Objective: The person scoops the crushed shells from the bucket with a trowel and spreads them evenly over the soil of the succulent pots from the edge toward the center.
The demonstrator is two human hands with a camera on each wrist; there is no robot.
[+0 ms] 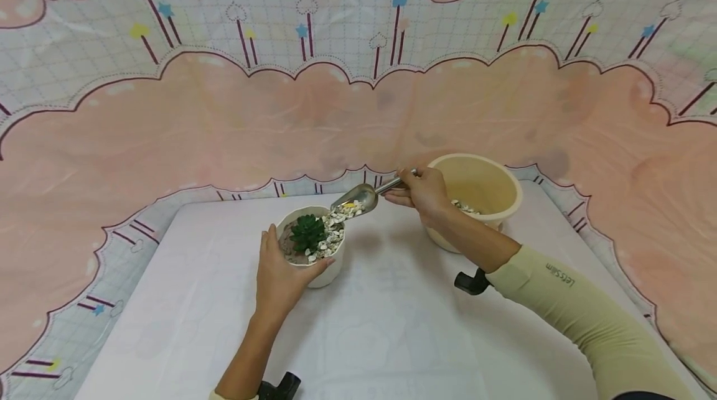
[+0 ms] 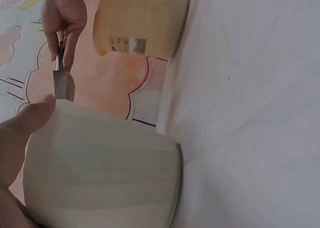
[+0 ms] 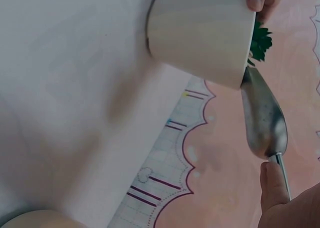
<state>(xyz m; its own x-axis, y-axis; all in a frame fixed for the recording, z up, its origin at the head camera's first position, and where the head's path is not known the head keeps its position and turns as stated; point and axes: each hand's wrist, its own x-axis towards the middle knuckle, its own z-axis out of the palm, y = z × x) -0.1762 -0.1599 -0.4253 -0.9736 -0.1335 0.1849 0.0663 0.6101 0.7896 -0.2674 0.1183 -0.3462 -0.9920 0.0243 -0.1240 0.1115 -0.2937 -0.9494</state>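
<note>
A white flower pot [image 1: 327, 276] holds a green succulent [image 1: 307, 233] in greyish soil, with white pebbles [image 1: 330, 239] over the right part. My left hand [image 1: 284, 275] grips this pot near its rim, the thumb at the front and the fingers round the left side. In my right hand [image 1: 427, 195] is the handle of a metal scoop [image 1: 366, 198], its mouth tipped at the right side of the rim. More pebbles lie in the scoop. The right wrist view shows the scoop's edge [image 3: 265, 113] touching or nearly touching the rim; pot contents are mostly hidden there.
A larger cream bucket [image 1: 506, 191] stands behind my right hand, some pebbles [image 1: 463, 207] inside. White cloth [image 1: 392, 325] covers the table, and a patterned pink cloth [image 1: 313, 126] hangs beyond its back edge.
</note>
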